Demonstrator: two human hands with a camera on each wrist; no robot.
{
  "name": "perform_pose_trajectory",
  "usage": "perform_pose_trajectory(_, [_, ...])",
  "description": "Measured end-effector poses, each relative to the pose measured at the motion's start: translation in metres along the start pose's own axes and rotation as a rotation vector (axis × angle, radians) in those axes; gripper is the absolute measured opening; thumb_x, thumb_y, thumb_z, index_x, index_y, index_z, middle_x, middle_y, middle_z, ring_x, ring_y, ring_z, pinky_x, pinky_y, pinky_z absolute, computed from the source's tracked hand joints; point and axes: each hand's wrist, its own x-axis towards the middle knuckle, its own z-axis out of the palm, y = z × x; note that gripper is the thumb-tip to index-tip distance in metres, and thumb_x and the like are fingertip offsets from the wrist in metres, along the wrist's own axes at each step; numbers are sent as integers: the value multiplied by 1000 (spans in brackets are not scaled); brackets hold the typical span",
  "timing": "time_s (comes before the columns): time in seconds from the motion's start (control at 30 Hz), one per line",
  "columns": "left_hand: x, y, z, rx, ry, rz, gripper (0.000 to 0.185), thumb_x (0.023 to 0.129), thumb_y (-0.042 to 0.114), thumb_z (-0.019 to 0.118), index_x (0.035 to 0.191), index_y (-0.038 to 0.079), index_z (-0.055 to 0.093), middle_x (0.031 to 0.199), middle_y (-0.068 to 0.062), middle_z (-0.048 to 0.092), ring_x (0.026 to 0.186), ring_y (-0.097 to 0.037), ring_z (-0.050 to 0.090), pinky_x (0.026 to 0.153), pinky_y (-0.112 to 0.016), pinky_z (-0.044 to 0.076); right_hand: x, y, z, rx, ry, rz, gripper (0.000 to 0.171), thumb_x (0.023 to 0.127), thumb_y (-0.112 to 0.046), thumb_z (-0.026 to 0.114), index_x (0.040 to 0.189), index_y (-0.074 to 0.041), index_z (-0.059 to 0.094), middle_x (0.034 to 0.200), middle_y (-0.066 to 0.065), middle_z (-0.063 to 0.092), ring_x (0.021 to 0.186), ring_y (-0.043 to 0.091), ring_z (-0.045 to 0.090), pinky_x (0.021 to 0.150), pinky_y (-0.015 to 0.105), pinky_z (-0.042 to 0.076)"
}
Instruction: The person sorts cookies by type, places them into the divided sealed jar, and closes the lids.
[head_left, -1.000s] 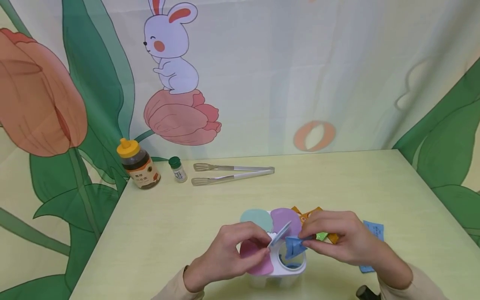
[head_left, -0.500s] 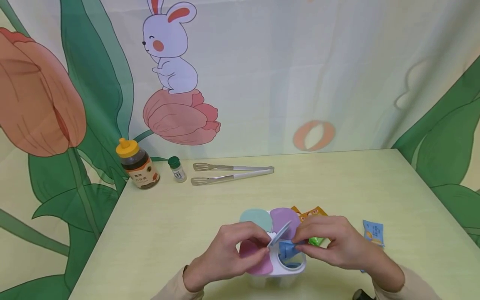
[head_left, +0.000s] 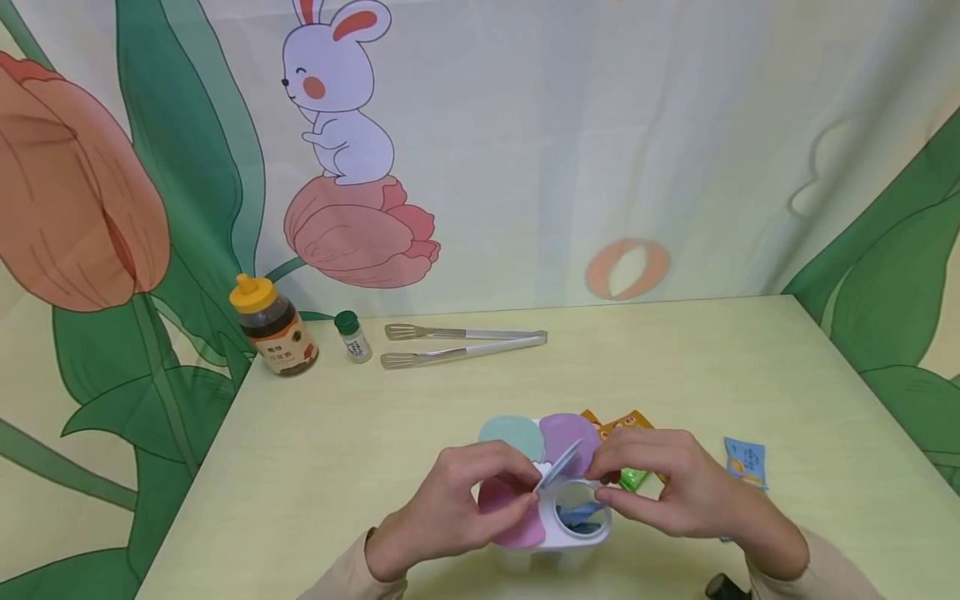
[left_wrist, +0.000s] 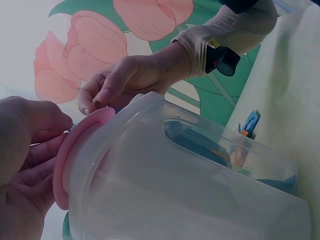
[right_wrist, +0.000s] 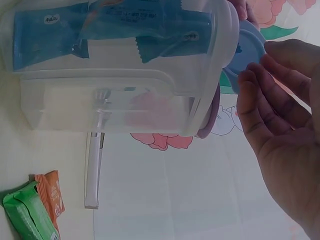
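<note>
In the head view a clear container (head_left: 551, 543) has a white top with pink (head_left: 517, 525), teal (head_left: 510, 432) and purple lids (head_left: 566, 429). My left hand (head_left: 465, 500) pinches a light blue lid (head_left: 558, 467), keeping it tilted up beside the round opening. At the opening's right edge hovers my right hand (head_left: 675, 483); its fingers are loosely bent, and the right wrist view shows nothing between them. Through the container wall (right_wrist: 55, 105), several blue snack packets (right_wrist: 150, 20) show inside. One blue packet (head_left: 579, 512) is visible through the opening.
Right of the container lie orange packets (head_left: 628, 422), a green packet (head_left: 632, 480) and a blue packet (head_left: 746, 461). Further back stand a yellow-capped bottle (head_left: 277, 333) and a green-capped shaker (head_left: 352, 337), with metal tongs (head_left: 468, 343) beside them. A black object (head_left: 723, 587) is at the right wrist.
My right hand moved left to the opening and let go of a blue packet, which dropped into the container. My left hand has stayed on the lid.
</note>
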Motion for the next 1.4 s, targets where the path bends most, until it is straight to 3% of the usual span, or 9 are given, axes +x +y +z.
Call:
perform_pose_trajectory(0.33, [0, 1, 0, -3, -2, -5, 18, 83, 0, 72, 99, 7, 67, 92, -3, 70, 85, -3, 65, 75, -15, 57, -2, 5, 2, -10, -126, -101, 10, 88, -8, 70, 99, -10, 70, 94, -1, 65, 89, 10, 59, 80, 17, 51])
perform_pose_trajectory(0.57, [0, 1, 0, -2, 3, 2, 18, 83, 0, 71, 98, 7, 67, 91, -3, 70, 84, -3, 65, 75, -14, 56, -9, 9, 3, -39, -188, -85, 11, 90, -10, 67, 98, -14, 73, 95, -5, 64, 91, 10, 57, 81, 18, 49])
perform_pose_trajectory(0.87, [0, 1, 0, -8, -1, -17, 17, 83, 1, 71, 99, 7, 67, 93, -3, 70, 85, -3, 65, 76, -15, 57, -10, 11, 3, -68, -273, -95, 22, 95, -7, 53, 100, -17, 72, 98, -9, 61, 93, 9, 52, 85, 18, 44])
perform_pose_trajectory(1.4, [1, 0, 0, -1, 1, 3, 18, 83, 1, 71, 99, 7, 67, 92, -3, 70, 84, -3, 65, 75, -14, 56, -19, 13, -7, -63, -153, 13, 15, 89, -8, 68, 102, -16, 69, 100, -3, 65, 92, 9, 60, 83, 15, 51])
